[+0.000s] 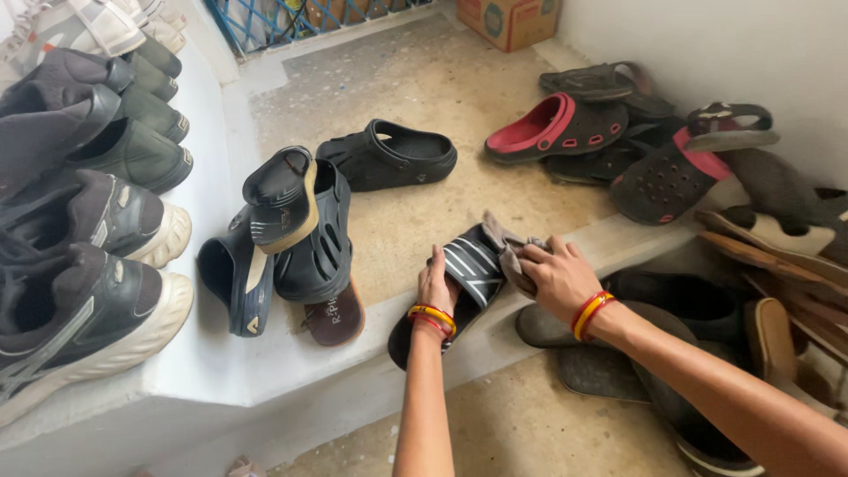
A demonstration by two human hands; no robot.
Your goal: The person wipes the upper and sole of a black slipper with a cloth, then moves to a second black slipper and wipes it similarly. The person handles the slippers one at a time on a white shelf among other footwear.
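Holding a black slide sandal with white stripes [465,281] at the edge of the step [265,371], tilted so that its strap faces up and can be reached. Left hand [435,287] curled against the near side of the sandal, fingers bent on its edge, steadying it. Right hand [555,276] closed on a grey cloth [511,250], pressing this cloth on the strap, probably for wiping. One red and yellow bangle pair on each wrist.

Just left of the hands, on the same step: a heap of four or five dark clogs and sandals [296,238], piled one on another, exact count hard to tell. One more black clog [389,156] lying alone behind the heap. At far left, on the raised white ledge [208,212], about six dark sneakers [84,221] in a row, toes pointing outward. At far right, near the wall, a loose pile of sandals, with two red-lined clogs [565,126] among it. Farthest away, one cardboard box [511,19].
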